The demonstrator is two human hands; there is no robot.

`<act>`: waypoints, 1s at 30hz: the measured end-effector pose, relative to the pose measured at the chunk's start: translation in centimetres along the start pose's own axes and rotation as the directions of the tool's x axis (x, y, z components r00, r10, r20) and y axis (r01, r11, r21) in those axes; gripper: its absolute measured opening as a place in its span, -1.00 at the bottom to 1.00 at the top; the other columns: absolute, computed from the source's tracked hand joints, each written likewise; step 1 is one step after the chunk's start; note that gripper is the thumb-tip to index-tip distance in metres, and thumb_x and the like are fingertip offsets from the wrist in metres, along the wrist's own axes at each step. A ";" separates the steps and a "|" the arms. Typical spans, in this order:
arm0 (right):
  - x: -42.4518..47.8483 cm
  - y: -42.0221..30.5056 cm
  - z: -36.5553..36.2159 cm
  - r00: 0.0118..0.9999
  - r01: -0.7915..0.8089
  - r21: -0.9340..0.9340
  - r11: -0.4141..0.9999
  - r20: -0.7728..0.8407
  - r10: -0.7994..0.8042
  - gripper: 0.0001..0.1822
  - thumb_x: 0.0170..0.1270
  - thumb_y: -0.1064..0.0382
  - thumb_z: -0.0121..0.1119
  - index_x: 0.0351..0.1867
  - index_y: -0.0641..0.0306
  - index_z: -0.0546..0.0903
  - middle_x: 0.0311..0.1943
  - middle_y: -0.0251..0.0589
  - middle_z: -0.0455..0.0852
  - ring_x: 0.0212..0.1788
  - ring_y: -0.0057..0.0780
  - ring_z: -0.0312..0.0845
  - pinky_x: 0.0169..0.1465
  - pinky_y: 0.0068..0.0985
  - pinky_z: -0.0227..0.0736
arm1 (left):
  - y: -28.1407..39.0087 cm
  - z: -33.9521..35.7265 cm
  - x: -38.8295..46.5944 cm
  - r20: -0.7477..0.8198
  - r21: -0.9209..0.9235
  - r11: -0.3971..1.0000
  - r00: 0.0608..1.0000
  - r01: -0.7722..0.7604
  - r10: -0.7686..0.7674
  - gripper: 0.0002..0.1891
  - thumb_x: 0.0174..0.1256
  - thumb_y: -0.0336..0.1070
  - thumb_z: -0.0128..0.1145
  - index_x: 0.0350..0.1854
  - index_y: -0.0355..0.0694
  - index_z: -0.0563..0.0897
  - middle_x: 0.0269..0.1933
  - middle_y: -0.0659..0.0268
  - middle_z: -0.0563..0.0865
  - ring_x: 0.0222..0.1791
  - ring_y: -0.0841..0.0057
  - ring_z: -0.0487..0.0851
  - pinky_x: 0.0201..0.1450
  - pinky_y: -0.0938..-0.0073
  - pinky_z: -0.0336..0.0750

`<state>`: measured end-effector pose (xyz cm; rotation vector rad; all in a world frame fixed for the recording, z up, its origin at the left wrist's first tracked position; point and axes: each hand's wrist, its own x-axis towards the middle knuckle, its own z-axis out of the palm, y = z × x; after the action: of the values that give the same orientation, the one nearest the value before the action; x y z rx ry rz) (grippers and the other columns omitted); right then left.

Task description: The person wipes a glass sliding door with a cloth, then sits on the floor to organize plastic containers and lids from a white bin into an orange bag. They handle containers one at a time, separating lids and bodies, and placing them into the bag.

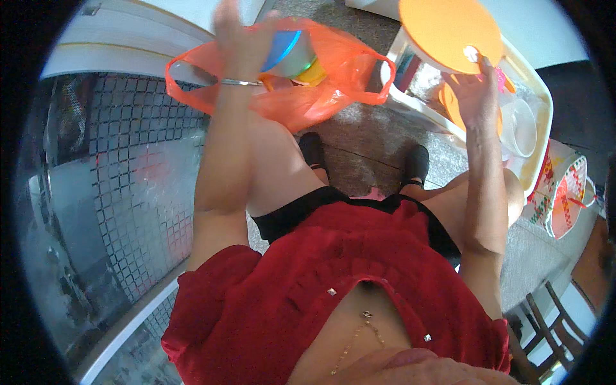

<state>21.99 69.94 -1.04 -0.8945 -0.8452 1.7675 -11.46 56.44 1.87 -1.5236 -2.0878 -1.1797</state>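
Note:
My left hand (243, 45), blurred and wearing a bracelet at the wrist, is raised over the left part of an orange plastic bag (293, 113). Its fingers and thumb are spread, with nothing seen between them. Inside the bag, beside this hand, are a container with a blue rim (284, 50) and a yellow item (314, 74). On the right, my right hand (476, 94) grips the near edge of a round orange lid (447, 31). The lid is held above a cream-coloured plastic bin (541, 106), partly covering its contents.
Within the bin are a clear plastic tub (520, 127), another orange round piece (450, 103) and a pink item (504, 81). A patterned bag (560, 192) stands beside it. Glass with a grid pattern (139, 168) lines the left. A dark chair (548, 327) is at lower right.

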 end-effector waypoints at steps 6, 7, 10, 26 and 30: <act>-0.9 0.3 1.0 0.992 0.085 -0.062 0.995 0.099 -0.078 -0.44 0.19 0.02 0.10 0.16 0.25 0.31 0.10 -0.08 0.42 0.14 -0.18 0.35 0.16 -0.13 0.30 | -10.0 -7.0 -1.1 -0.272 0.774 0.511 0.925 0.375 -0.266 -0.17 -0.05 0.07 0.27 0.26 -0.17 0.22 0.14 -0.07 0.41 0.13 0.12 0.41 0.03 0.03 0.40; -1.1 0.5 1.4 0.992 0.077 -0.084 0.993 0.106 -0.068 -0.44 0.20 0.03 0.10 0.16 0.26 0.30 0.11 -0.09 0.42 0.14 -0.19 0.35 0.15 -0.13 0.31 | -12.8 -7.8 -2.0 -0.209 0.741 0.520 0.882 0.424 -0.422 -0.22 -0.05 0.07 0.27 0.22 -0.18 0.28 0.05 -0.03 0.47 0.03 0.14 0.47 0.00 0.04 0.42; -1.1 1.2 2.2 0.988 0.056 -0.139 0.989 0.149 -0.035 -0.42 0.20 0.08 0.10 0.19 0.26 0.25 0.11 -0.12 0.42 0.14 -0.23 0.36 0.12 -0.18 0.32 | -18.0 -10.3 -3.7 0.083 0.601 0.559 0.651 0.571 -0.754 -0.39 -0.01 0.04 0.25 0.07 -0.20 0.44 -0.20 0.11 0.63 -0.25 0.26 0.60 -0.11 0.13 0.48; -4.7 8.5 8.1 0.756 0.582 -0.664 0.469 0.654 -0.012 -0.14 -0.09 0.31 0.34 0.29 0.25 0.14 0.18 -0.01 0.32 0.22 -0.18 0.28 0.22 -0.29 0.31 | 5.2 -13.9 -6.0 0.401 -0.545 0.615 0.822 0.569 -0.405 -0.30 0.27 -0.30 -0.05 0.39 -0.25 -0.10 0.09 -0.04 0.51 -0.71 0.74 0.45 -0.64 0.75 0.36; -5.4 8.7 7.3 0.491 0.823 -0.560 0.099 0.788 0.372 -0.12 -0.26 0.33 0.40 0.23 0.19 0.26 0.16 0.04 0.35 0.21 0.00 0.27 0.25 -0.26 0.25 | 5.7 -13.7 -6.8 0.427 -0.655 0.545 0.851 0.524 -0.304 -0.19 0.24 -0.25 -0.02 0.41 -0.21 -0.23 0.18 -0.17 0.42 -0.71 0.71 0.49 -0.64 0.76 0.38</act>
<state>13.47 61.08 -3.73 -0.3475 -2.9652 0.8461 -6.65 42.30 8.40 -1.5653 -2.3550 -2.4110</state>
